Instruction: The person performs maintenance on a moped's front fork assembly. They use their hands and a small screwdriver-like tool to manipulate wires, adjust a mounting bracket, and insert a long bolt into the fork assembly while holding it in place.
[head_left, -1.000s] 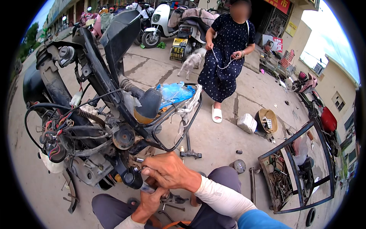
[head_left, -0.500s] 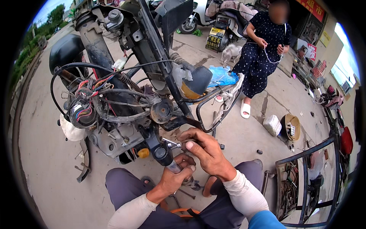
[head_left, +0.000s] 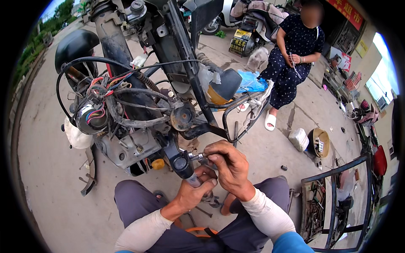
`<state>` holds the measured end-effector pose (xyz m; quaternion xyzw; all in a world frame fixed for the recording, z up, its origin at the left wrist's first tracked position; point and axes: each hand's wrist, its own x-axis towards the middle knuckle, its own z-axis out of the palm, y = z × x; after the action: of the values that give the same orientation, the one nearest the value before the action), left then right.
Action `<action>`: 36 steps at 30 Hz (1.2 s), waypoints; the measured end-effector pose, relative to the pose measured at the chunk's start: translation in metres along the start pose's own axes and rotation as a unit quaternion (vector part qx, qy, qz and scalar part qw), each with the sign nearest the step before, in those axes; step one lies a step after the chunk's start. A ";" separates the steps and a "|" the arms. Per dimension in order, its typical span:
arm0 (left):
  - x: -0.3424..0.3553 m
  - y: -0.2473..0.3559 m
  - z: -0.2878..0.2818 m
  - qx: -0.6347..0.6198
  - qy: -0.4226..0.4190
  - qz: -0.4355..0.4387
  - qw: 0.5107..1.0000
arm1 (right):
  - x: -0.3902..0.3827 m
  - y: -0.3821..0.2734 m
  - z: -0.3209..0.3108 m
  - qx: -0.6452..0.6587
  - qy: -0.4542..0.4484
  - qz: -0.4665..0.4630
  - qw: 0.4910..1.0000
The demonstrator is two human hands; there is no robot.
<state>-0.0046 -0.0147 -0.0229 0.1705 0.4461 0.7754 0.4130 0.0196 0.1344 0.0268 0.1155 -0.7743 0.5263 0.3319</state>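
Note:
The stripped front end of a motorbike [head_left: 126,97] stands before me, its wires loose. My left hand [head_left: 195,189] is wrapped round the grey fork tube [head_left: 194,180], just below its black clamp [head_left: 182,164]. At the clamp's right side, my right hand [head_left: 231,168] pinches the outer end of a shiny metal bolt [head_left: 195,156]. The bolt reaches toward the clamp; its inner end is hidden. An orange turn signal [head_left: 157,163] hangs left of the clamp, and a round rusty horn [head_left: 182,116] sits above it.
A person [head_left: 295,55] in a dark patterned outfit sits at the far right, near a parked scooter [head_left: 253,29] and a small pale dog [head_left: 257,58]. A black metal frame [head_left: 335,173] with tools stands at right. A curved metal part [head_left: 88,173] lies at left.
My right fingers have shifted slightly at the bolt, and less of its shank shows. My left hand keeps its hold on the tube. The seated person's hands have come together lower.

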 end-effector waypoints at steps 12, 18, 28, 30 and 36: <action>0.002 -0.001 -0.001 0.016 0.008 0.026 1.000 | 0.017 0.000 -0.013 -0.031 -0.087 -0.040 0.995; 0.003 -0.005 -0.004 0.024 0.007 0.034 0.999 | 0.014 -0.013 -0.009 -0.035 -0.096 0.036 0.994; 0.002 -0.005 -0.005 0.011 0.014 0.032 0.999 | 0.015 -0.030 -0.006 0.071 -0.109 0.202 0.971; 0.001 -0.002 -0.003 0.010 0.021 0.028 0.999 | 0.015 -0.031 -0.004 0.080 -0.104 0.199 0.971; 0.006 -0.004 -0.001 0.022 0.003 0.032 0.999 | 0.010 -0.029 -0.001 0.107 -0.076 0.221 0.966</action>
<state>-0.0070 -0.0094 -0.0279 0.1914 0.4583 0.7787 0.3833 0.0277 0.1251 0.0545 0.0165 -0.7426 0.6562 0.1331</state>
